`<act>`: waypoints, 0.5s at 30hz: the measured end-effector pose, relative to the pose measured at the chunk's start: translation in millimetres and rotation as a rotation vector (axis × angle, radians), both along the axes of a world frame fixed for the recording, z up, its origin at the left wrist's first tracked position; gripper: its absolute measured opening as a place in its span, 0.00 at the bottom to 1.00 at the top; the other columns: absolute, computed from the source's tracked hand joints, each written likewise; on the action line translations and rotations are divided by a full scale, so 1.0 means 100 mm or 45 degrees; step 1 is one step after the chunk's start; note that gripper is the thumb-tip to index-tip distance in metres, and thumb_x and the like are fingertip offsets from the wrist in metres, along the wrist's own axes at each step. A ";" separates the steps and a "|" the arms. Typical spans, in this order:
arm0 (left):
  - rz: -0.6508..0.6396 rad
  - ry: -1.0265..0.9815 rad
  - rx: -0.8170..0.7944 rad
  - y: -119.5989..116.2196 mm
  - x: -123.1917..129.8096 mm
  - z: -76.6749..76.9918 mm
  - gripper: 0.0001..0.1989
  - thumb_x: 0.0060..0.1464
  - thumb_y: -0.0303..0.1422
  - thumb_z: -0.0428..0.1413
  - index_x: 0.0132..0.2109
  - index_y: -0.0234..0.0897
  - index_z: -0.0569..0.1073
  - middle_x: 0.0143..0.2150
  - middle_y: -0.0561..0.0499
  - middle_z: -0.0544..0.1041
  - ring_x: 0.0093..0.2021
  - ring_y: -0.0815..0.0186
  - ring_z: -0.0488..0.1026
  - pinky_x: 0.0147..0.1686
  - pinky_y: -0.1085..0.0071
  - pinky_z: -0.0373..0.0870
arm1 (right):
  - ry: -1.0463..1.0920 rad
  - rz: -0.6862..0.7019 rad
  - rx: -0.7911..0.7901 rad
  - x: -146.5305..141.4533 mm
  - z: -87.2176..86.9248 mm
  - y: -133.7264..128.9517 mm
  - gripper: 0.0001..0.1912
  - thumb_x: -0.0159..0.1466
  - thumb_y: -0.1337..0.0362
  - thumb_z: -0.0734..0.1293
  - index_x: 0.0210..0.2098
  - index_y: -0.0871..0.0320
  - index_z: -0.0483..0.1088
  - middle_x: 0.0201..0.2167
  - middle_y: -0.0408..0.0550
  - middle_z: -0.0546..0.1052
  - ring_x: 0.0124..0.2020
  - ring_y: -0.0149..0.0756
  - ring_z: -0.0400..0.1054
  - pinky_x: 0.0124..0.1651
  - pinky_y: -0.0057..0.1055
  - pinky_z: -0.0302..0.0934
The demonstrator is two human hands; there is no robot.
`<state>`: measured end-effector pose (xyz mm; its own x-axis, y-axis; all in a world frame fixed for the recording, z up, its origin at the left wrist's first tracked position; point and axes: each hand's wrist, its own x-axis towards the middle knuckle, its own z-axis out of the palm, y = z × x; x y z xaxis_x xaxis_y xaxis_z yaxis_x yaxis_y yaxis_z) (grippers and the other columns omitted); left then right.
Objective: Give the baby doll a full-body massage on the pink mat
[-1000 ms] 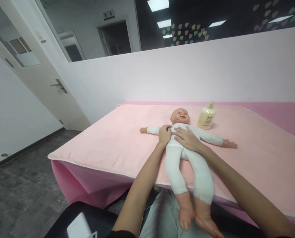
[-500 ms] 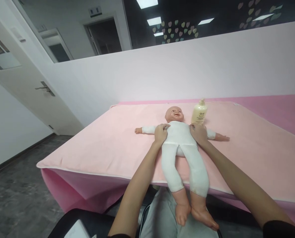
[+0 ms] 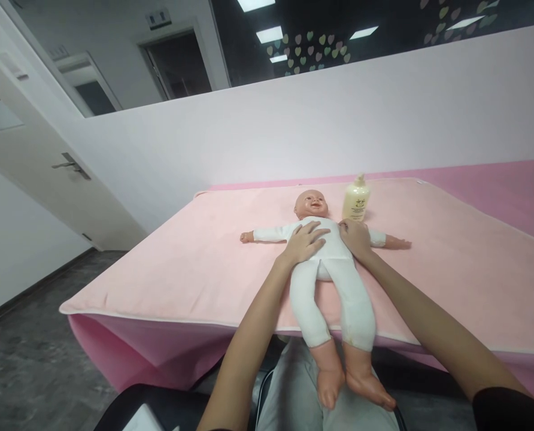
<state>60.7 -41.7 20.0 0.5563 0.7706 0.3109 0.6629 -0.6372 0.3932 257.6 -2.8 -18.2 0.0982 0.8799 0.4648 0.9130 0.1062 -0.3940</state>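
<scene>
"What's worn up top, from where you stand?"

"Short sleeves point(image 3: 513, 410), black ones; the forearms point(image 3: 254, 323) and hands point(image 3: 305, 243) below them are bare."

"And further down?"

"Pale trousers point(image 3: 287, 383), grey with a faint green tint, plain-looking cloth."

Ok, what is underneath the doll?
A pale pink blanket lies under the doll, visible around it and between its legs. Its feet hang past the edge, above the person's grey trousers. Whatever is directly beneath its torso is covered.
</scene>
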 end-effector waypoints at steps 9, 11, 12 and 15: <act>0.440 -0.133 -0.025 0.14 -0.11 -0.11 0.23 0.63 0.40 0.42 0.63 0.45 0.63 0.66 0.47 0.62 0.66 0.59 0.58 0.64 0.51 0.51 | 0.028 0.493 0.434 -0.09 0.12 -0.15 0.13 0.57 0.69 0.57 0.30 0.59 0.73 0.33 0.49 0.78 0.38 0.38 0.70 0.55 0.40 0.57; 0.524 -0.197 0.047 0.19 -0.18 -0.15 0.22 0.61 0.29 0.42 0.59 0.41 0.69 0.59 0.47 0.71 0.59 0.62 0.67 0.62 0.60 0.57 | -0.011 0.771 0.532 -0.23 0.18 -0.28 0.12 0.56 0.69 0.58 0.28 0.58 0.73 0.31 0.47 0.78 0.37 0.35 0.70 0.52 0.36 0.61; 0.564 -0.217 0.074 0.22 -0.22 -0.16 0.23 0.58 0.25 0.43 0.57 0.39 0.71 0.56 0.47 0.74 0.56 0.62 0.70 0.61 0.63 0.59 | -0.021 0.873 0.527 -0.31 0.20 -0.34 0.11 0.56 0.69 0.59 0.29 0.58 0.73 0.31 0.47 0.78 0.37 0.35 0.71 0.49 0.35 0.63; 0.643 -0.257 0.121 0.28 -0.29 -0.22 0.25 0.50 0.20 0.44 0.52 0.35 0.75 0.51 0.47 0.78 0.53 0.62 0.72 0.58 0.67 0.62 | -0.023 1.021 0.319 -0.49 0.24 -0.45 0.12 0.57 0.68 0.59 0.32 0.57 0.75 0.33 0.44 0.78 0.37 0.33 0.72 0.55 0.37 0.61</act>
